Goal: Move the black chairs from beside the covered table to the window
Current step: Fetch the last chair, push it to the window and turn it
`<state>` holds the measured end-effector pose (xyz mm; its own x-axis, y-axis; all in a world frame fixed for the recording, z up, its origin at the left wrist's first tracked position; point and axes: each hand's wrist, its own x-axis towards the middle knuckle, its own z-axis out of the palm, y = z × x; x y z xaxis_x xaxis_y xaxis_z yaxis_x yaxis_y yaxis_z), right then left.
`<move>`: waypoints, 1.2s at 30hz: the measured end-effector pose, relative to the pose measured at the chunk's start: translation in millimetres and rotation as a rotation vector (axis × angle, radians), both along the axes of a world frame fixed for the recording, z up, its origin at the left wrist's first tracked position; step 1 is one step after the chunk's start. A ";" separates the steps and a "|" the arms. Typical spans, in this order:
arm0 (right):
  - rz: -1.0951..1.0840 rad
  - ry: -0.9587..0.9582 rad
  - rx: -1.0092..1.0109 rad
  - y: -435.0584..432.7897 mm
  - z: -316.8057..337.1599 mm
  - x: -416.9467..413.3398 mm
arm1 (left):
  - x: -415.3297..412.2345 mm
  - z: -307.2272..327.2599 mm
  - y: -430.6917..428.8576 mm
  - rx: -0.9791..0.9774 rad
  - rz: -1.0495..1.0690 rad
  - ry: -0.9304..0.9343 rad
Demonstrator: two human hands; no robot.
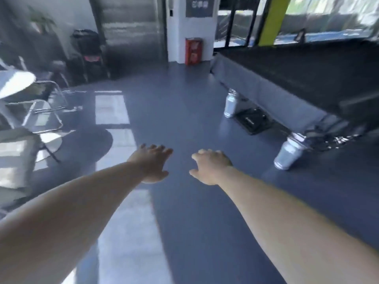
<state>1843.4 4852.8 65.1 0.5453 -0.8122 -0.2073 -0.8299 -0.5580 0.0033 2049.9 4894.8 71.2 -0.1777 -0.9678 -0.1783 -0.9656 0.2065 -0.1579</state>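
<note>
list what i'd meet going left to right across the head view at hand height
metal-framed chair → left hand → right hand → near leg of the covered table

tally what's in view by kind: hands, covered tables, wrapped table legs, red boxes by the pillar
hands: 2, left hand and right hand
covered table: 1
wrapped table legs: 2, near leg and far leg
red box: 1
total: 6
</note>
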 end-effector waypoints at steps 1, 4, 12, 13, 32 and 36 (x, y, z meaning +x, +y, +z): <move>-0.090 0.005 0.002 -17.3 4.9 -83.8 | -81.8 4.6 -36.1 -0.010 -0.080 0.020; -0.293 0.007 0.004 -47.6 19.4 -261.9 | -248.3 15.9 -102.9 -0.025 -0.204 0.086; -0.754 -0.006 0.034 -76.1 23.7 -618.1 | -594.7 23.3 -224.9 -0.001 -0.575 0.069; -0.786 -0.001 0.039 -80.6 19.3 -644.8 | -623.6 19.4 -236.7 -0.008 -0.614 0.071; -1.148 0.016 0.014 -362.5 35.6 -1232.5 | -1270.8 18.7 -602.1 -0.016 -1.049 -0.016; -1.118 0.058 0.012 -434.1 17.2 -1369.5 | -1415.2 7.0 -677.2 -0.004 -1.036 0.000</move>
<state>473.8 4418.6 82.3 -0.5008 -0.8372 -0.2197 -0.8634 0.5013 0.0578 634.7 4217.6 78.2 -0.9235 -0.3409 -0.1759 -0.3148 0.9355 -0.1604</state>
